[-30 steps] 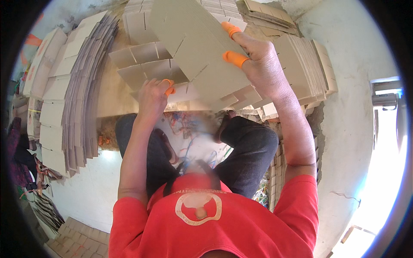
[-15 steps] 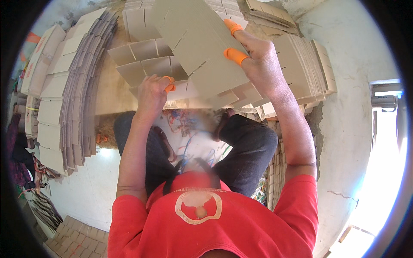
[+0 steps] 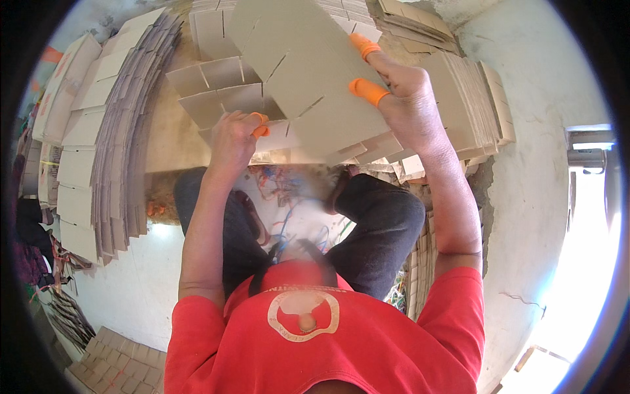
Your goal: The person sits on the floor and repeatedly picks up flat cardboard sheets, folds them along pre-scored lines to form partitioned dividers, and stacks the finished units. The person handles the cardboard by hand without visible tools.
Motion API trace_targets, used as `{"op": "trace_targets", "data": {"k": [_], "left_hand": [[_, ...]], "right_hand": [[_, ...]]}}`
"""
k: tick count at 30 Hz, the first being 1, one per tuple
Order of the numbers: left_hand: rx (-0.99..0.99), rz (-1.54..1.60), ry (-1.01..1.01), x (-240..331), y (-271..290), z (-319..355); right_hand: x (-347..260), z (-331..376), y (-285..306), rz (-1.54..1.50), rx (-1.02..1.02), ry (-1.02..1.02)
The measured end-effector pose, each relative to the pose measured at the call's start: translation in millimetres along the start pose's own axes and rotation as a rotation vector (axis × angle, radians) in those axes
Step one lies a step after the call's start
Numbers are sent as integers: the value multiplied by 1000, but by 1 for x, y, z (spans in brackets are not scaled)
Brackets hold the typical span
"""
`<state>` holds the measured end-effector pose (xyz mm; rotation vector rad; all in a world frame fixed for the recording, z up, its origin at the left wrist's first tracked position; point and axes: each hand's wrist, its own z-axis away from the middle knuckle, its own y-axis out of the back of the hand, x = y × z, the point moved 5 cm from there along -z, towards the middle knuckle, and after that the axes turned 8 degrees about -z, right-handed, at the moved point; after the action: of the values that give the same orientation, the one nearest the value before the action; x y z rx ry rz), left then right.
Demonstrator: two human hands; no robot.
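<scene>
My right hand (image 3: pixel 408 98), with orange covers on its thumb and a finger, grips the right edge of a large slotted cardboard sheet (image 3: pixel 308 72); whether several sheets lie together there is unclear. The sheet slants over the bench. At its lower left, my left hand (image 3: pixel 233 139) is closed, an orange cover (image 3: pixel 261 125) on a fingertip. It pinches the near edge of a slotted cardboard divider (image 3: pixel 220 104), whose upright strips stand one behind another. The large sheet partly covers these strips, and the held edge is mostly hidden by my fingers.
A tall row of slotted cardboard (image 3: pixel 111 151) leans along the left. More cardboard stacks stand at the right (image 3: pixel 469 105) and far back (image 3: pixel 417 26). Below the bench edge, coloured strings (image 3: pixel 282 187) lie between my legs. A white wall (image 3: pixel 531 85) bounds the right side.
My right hand has shifted slightly right and toward me, with the large sheet moving along. My left hand has stayed almost in place.
</scene>
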<state>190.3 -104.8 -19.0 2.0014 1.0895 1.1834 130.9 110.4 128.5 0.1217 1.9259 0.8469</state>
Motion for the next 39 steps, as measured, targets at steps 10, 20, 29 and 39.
{"op": "trace_targets", "data": {"k": [10,20,29,39], "left_hand": [[-4,-30,-10,5,4,0],[9,-7,12,4,5,-1],[-27,-19,21,1,4,-2],[3,-22,-27,0,0,1]], "right_hand": [[6,2,-16,73,-59,-33],[8,3,-31,93,-84,-2],[0,12,-29,127,-27,58],[6,27,-38,52,14,42]]}}
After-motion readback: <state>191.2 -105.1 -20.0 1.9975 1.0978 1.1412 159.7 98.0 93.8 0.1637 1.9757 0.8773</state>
